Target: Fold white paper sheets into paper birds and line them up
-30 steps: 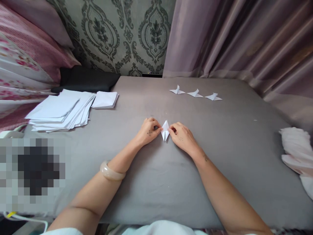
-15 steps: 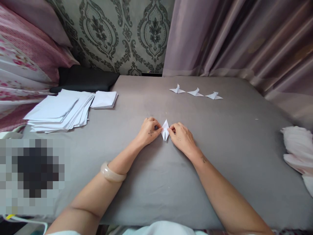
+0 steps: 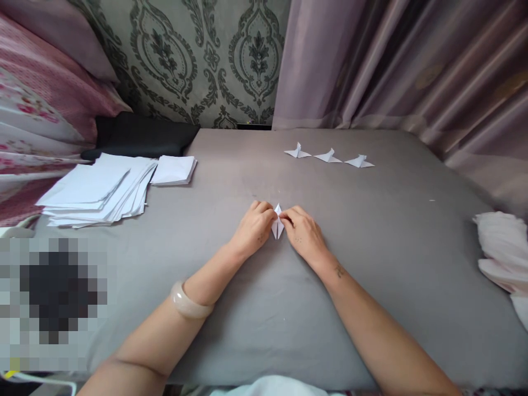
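A small white folded paper (image 3: 278, 229), diamond-shaped with a slit down its lower half, lies on the grey cloth between my hands. My left hand (image 3: 256, 226) is closed at its left edge, fingertips pressing on the paper. From the other side, my right hand (image 3: 303, 230) pinches the paper's upper right edge between thumb and forefinger. The fingertips cover part of the paper's middle. Farther back stand finished-looking paper birds, a left one (image 3: 297, 151), a middle one (image 3: 329, 157) and a right one (image 3: 360, 161), in a row.
At the left lie a stack of large white sheets (image 3: 88, 190) and a smaller stack of paper squares (image 3: 174, 170). Behind them is a black cushion-like item (image 3: 144, 135). Bunched pale fabric (image 3: 501, 242) rests at the right edge of the grey-covered surface (image 3: 391, 236). Curtains hang behind.
Both hands have moved inward over the folded paper, covering more of its middle. My left fingers have turned further over its edge. The view has shifted slightly.
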